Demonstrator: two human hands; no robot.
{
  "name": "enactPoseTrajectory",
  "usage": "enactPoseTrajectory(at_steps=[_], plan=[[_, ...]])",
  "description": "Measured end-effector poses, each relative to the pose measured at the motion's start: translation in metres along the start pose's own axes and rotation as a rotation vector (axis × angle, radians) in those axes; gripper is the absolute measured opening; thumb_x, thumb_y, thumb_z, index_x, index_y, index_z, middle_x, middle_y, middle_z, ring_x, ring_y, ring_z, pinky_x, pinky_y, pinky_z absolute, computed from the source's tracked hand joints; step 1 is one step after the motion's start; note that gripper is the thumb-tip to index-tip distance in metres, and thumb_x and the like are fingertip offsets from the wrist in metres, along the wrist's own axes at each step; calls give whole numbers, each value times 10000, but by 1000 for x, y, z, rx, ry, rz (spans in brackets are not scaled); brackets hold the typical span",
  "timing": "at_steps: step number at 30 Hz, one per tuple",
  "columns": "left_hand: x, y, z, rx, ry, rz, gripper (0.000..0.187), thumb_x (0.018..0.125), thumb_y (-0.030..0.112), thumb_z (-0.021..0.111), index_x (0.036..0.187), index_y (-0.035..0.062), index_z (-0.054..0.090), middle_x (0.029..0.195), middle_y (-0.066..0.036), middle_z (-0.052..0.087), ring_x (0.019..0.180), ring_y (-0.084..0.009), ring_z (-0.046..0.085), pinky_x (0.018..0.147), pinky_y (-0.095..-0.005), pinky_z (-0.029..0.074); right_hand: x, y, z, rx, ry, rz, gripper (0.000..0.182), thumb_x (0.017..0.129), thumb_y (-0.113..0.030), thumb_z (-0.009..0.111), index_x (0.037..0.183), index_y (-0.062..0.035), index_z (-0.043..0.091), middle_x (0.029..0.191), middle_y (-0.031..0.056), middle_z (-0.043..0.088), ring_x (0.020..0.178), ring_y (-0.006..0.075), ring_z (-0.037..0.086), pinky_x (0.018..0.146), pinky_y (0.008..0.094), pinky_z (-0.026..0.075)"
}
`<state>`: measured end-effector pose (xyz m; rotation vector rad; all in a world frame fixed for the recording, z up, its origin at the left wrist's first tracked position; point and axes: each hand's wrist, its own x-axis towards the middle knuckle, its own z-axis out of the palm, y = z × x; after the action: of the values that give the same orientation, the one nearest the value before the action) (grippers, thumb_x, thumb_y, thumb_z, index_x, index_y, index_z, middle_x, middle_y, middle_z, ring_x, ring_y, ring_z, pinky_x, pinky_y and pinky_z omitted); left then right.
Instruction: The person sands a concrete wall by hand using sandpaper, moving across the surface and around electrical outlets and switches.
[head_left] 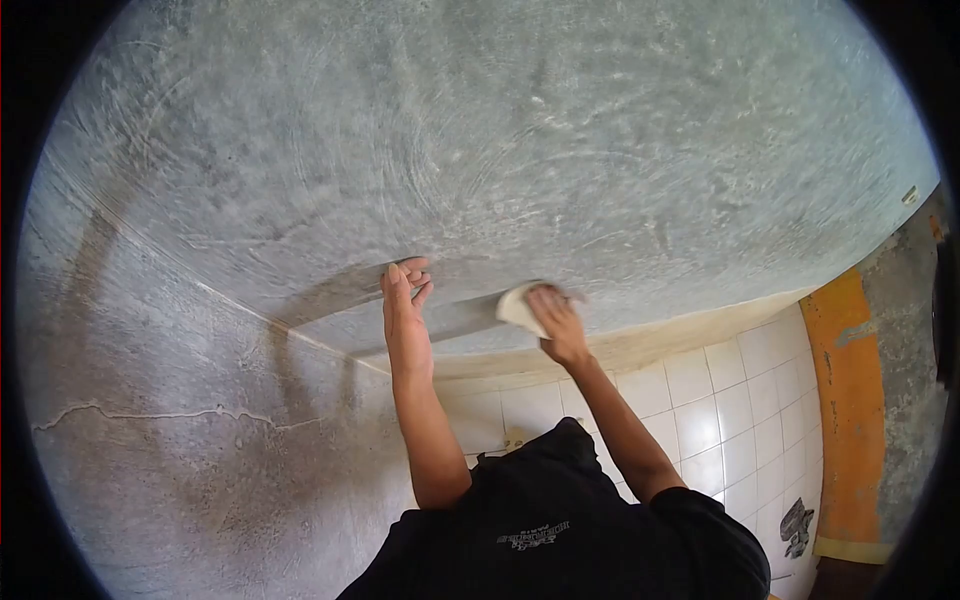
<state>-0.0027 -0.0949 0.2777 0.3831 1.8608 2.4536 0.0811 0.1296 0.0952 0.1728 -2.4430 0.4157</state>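
My left hand point(405, 295) reaches up with its fingers together, the fingertips pressed on the near end of a long grey strip point(455, 318) that lies flat against the grey plastered ceiling point(520, 140). My right hand point(556, 318) is closed on a white pad point(516, 305) and holds it against the ceiling at the strip's other end. Both forearms rise from my black shirt point(560, 530) at the bottom of the view.
A grey plastered wall point(170, 440) with a long crack point(150, 413) stands at the left. A white tiled wall point(730, 410) runs below the ceiling at the right. Beside it is an orange painted frame point(848, 400).
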Motion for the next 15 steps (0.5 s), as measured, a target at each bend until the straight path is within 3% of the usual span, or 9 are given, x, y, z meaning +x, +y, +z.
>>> enactPoseTrajectory(at_steps=[3, 5, 7, 9, 11, 13, 15], plan=[[0, -1, -1, 24, -5, 10, 478, 1030, 492, 348, 1181, 69, 510, 1207, -75, 502, 1094, -185, 455, 1038, -390, 367, -18, 46, -5, -41, 367, 155, 753, 740, 66, 577, 1454, 40, 340, 1486, 319, 313, 1388, 508, 262, 1149, 571, 183], [0, 0, 1, 47, -18, 7, 479, 1031, 493, 341, 1190, 69, 498, 1208, -79, 494, 1096, -189, 450, 1048, -392, 363, 27, 39, -48, 36, 653, 310, 682, 794, 71, 508, 1448, 87, 314, 1498, 367, 229, 1408, 546, 144, 1154, 596, 105], [1, -3, 1, 49, -1, 6, 487, 1031, 500, 334, 1196, 69, 490, 1205, -81, 488, 1099, -189, 444, 1052, -396, 362, 67, 28, -86, 26, 755, 296, 659, 823, 75, 451, 1464, 74, 297, 1521, 358, 176, 1424, 537, 86, 1161, 588, 72], [2, -4, 1, 51, 1, 4, 493, 1031, 506, 328, 1198, 69, 485, 1202, -82, 484, 1101, -188, 439, 1057, -399, 360, 85, 20, -93, -23, 707, 174, 701, 790, 54, 511, 1464, 54, 321, 1529, 308, 235, 1437, 496, 126, 1164, 581, 62], [2, -3, 1, 55, -9, -1, 497, 1030, 510, 325, 1197, 70, 484, 1199, -82, 481, 1103, -185, 435, 1061, -400, 358, 83, 5, -78, -80, 520, -12, 769, 735, 12, 601, 1468, -17, 371, 1515, 214, 351, 1409, 382, 325, 1141, 546, 213], [1, -2, 0, 45, -19, -11, 499, 1029, 515, 323, 1193, 71, 484, 1194, -80, 480, 1098, -186, 439, 1065, -404, 353, 64, -9, -44, 50, 185, -159, 842, 693, -47, 642, 1488, -109, 371, 1467, 117, 459, 1284, 267, 504, 1039, 493, 354], [4, 0, -1, 45, -35, -21, 498, 1030, 517, 320, 1189, 74, 483, 1190, -76, 479, 1093, -187, 443, 1069, -409, 350, 38, -21, -15, 103, -278, -91, 848, 715, -78, 629, 1506, -157, 336, 1439, 93, 493, 1172, 228, 575, 940, 470, 404]])
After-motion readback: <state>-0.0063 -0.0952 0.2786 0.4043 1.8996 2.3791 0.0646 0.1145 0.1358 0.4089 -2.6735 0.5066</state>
